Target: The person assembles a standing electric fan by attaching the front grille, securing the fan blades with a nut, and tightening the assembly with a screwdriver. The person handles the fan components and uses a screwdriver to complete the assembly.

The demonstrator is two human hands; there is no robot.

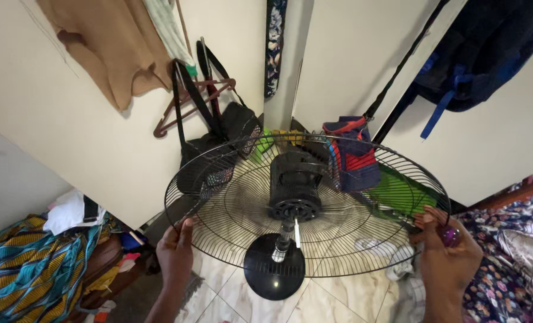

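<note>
Left hand (175, 254) gripping near-left rim of black wire fan guard (230, 197), fingers closed on wire. Right hand (449, 254) pinching right rim. Guard sitting around motor (294, 182), above round base (274, 274) on tiled floor (332, 302). Walls, hanging bags crowding behind; clothes piling at both sides.

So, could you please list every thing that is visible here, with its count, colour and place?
fan grille: one, black wire, centre, held at both edges
fan motor: one, black, middle of the grille
fan base: one, black, round, on the tiled floor below
brown garment: one, tan, hanging on the wall, upper left
clothes hanger: one, dark red, on the wall
black bag: one, hanging behind the grille
backpack: one, dark blue, hanging upper right
patterned cloth: one, teal and yellow, lower left
floral fabric: one, dark with flowers, lower right
left hand: one, on the grille's left rim
right hand: one, on the grille's right rim
</note>
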